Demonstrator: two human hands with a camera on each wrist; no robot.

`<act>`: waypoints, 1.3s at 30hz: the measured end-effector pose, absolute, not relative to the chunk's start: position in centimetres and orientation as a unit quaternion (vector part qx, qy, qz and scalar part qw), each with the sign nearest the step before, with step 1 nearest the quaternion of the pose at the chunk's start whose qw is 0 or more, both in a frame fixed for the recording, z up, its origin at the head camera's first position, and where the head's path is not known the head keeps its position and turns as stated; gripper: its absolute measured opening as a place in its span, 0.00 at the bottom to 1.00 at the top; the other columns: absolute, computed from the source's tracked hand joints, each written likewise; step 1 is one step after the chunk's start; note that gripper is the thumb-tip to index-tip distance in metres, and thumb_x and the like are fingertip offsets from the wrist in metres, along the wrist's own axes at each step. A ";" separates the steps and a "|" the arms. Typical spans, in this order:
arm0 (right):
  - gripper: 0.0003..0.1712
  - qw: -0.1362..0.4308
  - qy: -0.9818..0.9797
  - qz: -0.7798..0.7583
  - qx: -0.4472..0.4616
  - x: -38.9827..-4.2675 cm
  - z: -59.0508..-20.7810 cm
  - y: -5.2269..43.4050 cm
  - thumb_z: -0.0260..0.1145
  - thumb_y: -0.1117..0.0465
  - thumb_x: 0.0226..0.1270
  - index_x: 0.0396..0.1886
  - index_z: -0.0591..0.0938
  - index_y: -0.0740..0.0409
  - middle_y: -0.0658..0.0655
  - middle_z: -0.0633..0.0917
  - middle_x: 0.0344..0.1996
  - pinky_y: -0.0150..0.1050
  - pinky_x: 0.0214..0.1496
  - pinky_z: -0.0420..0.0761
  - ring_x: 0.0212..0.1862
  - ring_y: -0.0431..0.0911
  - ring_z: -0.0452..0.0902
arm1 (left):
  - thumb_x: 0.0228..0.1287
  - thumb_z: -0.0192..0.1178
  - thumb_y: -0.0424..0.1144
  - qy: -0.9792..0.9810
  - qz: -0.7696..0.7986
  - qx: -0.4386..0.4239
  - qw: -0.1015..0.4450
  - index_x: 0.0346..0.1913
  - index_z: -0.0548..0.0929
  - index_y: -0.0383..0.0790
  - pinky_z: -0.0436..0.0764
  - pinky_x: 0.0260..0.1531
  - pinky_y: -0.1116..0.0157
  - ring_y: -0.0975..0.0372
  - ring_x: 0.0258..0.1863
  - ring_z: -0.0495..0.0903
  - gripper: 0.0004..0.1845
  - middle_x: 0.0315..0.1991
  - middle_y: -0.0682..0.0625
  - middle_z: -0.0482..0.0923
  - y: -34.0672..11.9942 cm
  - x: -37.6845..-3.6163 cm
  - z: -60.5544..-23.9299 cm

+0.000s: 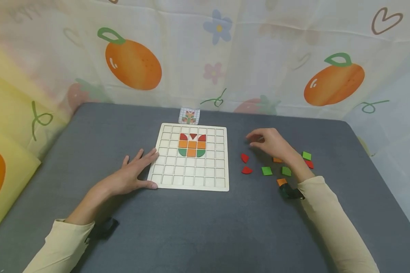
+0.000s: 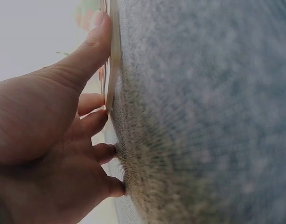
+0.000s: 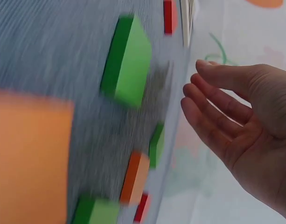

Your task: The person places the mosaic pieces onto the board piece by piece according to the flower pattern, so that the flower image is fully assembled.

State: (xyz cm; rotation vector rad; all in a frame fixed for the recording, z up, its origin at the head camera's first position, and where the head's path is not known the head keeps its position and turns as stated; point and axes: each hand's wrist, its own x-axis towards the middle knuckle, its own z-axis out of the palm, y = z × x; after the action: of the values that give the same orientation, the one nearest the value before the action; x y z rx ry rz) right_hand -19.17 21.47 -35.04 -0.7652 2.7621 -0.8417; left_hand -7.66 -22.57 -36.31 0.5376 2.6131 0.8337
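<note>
— Beige sleeve at far left, and next to it?

— Left hand, fingers spread, nearly straight, unclenched. Thumb on the near left corner of a pale gridded board, a fingertip against its left edge.

— So, board immediately right of that hand, in contact. And on it?

— Across the upper middle squares: red pieces farthest back, orange pieces next, green pieces flanking a lower orange one. Just behind the far edge, a small patterned card.

— Farther right?

— Two loose red pieces on the dark tabletop, between board and right hand, nearer than its fingertips.

— Any grip with that one?

— Relaxed, fingers loosely curved, a gap between them and the thumb. Raised above the tabletop, apart from the board. Near the wrist, loose orange pieces and loose green pieces; past it, another red.
</note>
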 end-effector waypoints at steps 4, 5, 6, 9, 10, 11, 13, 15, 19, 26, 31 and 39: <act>0.16 0.069 0.931 -0.265 -0.243 -19.1 -35.1 23.4 0.69 0.69 0.63 0.51 0.84 0.65 0.63 0.85 0.47 0.51 0.51 0.80 0.50 0.56 0.80 | 0.55 0.70 0.54 0.921 0.293 0.192 0.171 0.77 0.53 0.36 0.32 0.63 0.31 0.34 0.74 0.34 0.53 0.78 0.38 0.43 -22.6 -7.7 -36.4; 0.16 0.069 0.933 -0.259 -0.240 -19.0 -35.2 23.7 0.69 0.68 0.63 0.52 0.83 0.65 0.64 0.85 0.48 0.52 0.51 0.80 0.51 0.57 0.80 | 0.55 0.70 0.54 0.920 0.294 0.192 0.172 0.77 0.53 0.36 0.32 0.63 0.31 0.34 0.74 0.34 0.53 0.78 0.38 0.43 -22.6 -7.7 -36.4; 0.18 0.071 0.936 -0.254 -0.233 -18.9 -35.2 24.1 0.69 0.68 0.63 0.53 0.82 0.66 0.64 0.84 0.48 0.52 0.51 0.80 0.51 0.57 0.79 | 0.55 0.70 0.54 0.920 0.295 0.192 0.172 0.77 0.53 0.36 0.31 0.63 0.31 0.34 0.74 0.34 0.53 0.78 0.38 0.43 -22.6 -7.7 -36.4; 0.23 0.081 0.945 -0.237 -0.210 -18.6 -35.3 24.9 0.69 0.66 0.64 0.58 0.78 0.67 0.66 0.83 0.49 0.54 0.51 0.78 0.51 0.58 0.78 | 0.55 0.70 0.54 0.919 0.297 0.192 0.172 0.77 0.53 0.37 0.31 0.63 0.31 0.35 0.74 0.34 0.53 0.78 0.38 0.43 -22.6 -7.7 -36.4; 0.25 0.084 0.948 -0.233 -0.201 -18.5 -35.3 25.1 0.69 0.65 0.64 0.60 0.77 0.67 0.66 0.83 0.49 0.54 0.51 0.78 0.51 0.59 0.78 | 0.55 0.70 0.54 0.919 0.298 0.193 0.172 0.77 0.53 0.37 0.31 0.63 0.31 0.35 0.74 0.34 0.53 0.78 0.39 0.43 -22.6 -7.7 -36.4; 0.26 0.088 0.950 -0.231 -0.193 -18.5 -35.3 25.2 0.69 0.65 0.64 0.61 0.76 0.68 0.67 0.82 0.50 0.54 0.51 0.78 0.51 0.59 0.78 | 0.55 0.70 0.54 0.919 0.298 0.193 0.172 0.77 0.53 0.37 0.31 0.63 0.31 0.35 0.74 0.34 0.53 0.78 0.39 0.43 -22.5 -7.7 -36.3; 0.27 0.094 0.953 -0.226 -0.181 -18.3 -35.3 25.4 0.69 0.65 0.64 0.62 0.75 0.69 0.68 0.82 0.50 0.54 0.51 0.78 0.51 0.60 0.78 | 0.56 0.69 0.54 0.919 0.297 0.193 0.173 0.77 0.53 0.37 0.31 0.63 0.31 0.35 0.74 0.34 0.53 0.78 0.39 0.43 -22.5 -7.7 -36.3; 0.27 0.096 0.954 -0.226 -0.174 -18.3 -35.3 25.5 0.69 0.66 0.64 0.61 0.75 0.69 0.68 0.82 0.49 0.54 0.51 0.78 0.51 0.60 0.78 | 0.55 0.70 0.54 0.920 0.295 0.191 0.175 0.77 0.53 0.37 0.31 0.63 0.31 0.35 0.74 0.34 0.53 0.78 0.39 0.43 -22.4 -7.8 -36.2; 0.25 0.093 0.954 -0.229 -0.170 -18.1 -35.3 25.5 0.70 0.67 0.63 0.60 0.77 0.68 0.67 0.83 0.47 0.54 0.50 0.79 0.50 0.59 0.79 | 0.55 0.70 0.53 0.921 0.292 0.187 0.179 0.77 0.53 0.37 0.31 0.64 0.31 0.36 0.75 0.34 0.54 0.78 0.39 0.43 -22.3 -7.8 -36.2; 0.24 0.081 0.954 -0.233 -0.172 -18.0 -35.3 25.2 0.73 0.67 0.59 0.56 0.80 0.66 0.65 0.84 0.45 0.54 0.49 0.79 0.49 0.58 0.80 | 0.55 0.70 0.53 0.922 0.288 0.182 0.182 0.77 0.53 0.37 0.32 0.64 0.31 0.36 0.75 0.34 0.54 0.78 0.39 0.42 -22.4 -7.8 -36.2; 0.21 0.077 0.952 -0.234 -0.179 -17.9 -35.2 25.1 0.74 0.68 0.57 0.52 0.83 0.65 0.65 0.85 0.45 0.53 0.47 0.80 0.48 0.58 0.80 | 0.55 0.70 0.54 0.923 0.285 0.180 0.184 0.77 0.52 0.38 0.32 0.64 0.31 0.36 0.75 0.34 0.54 0.78 0.39 0.42 -22.5 -7.7 -36.2; 0.16 0.069 0.942 -0.247 -0.216 -18.0 -34.7 25.0 0.70 0.73 0.60 0.49 0.83 0.68 0.59 0.84 0.35 0.48 0.40 0.80 0.39 0.53 0.81 | 0.54 0.70 0.54 0.924 0.286 0.177 0.182 0.77 0.52 0.38 0.32 0.64 0.32 0.36 0.75 0.34 0.54 0.78 0.40 0.42 -22.5 -7.7 -36.1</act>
State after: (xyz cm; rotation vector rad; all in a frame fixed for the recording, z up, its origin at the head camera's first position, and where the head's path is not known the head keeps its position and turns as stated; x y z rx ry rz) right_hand -18.05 24.98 -34.66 -0.6514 2.8365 -0.7438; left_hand -7.70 -22.47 -36.11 0.5008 2.6079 0.8058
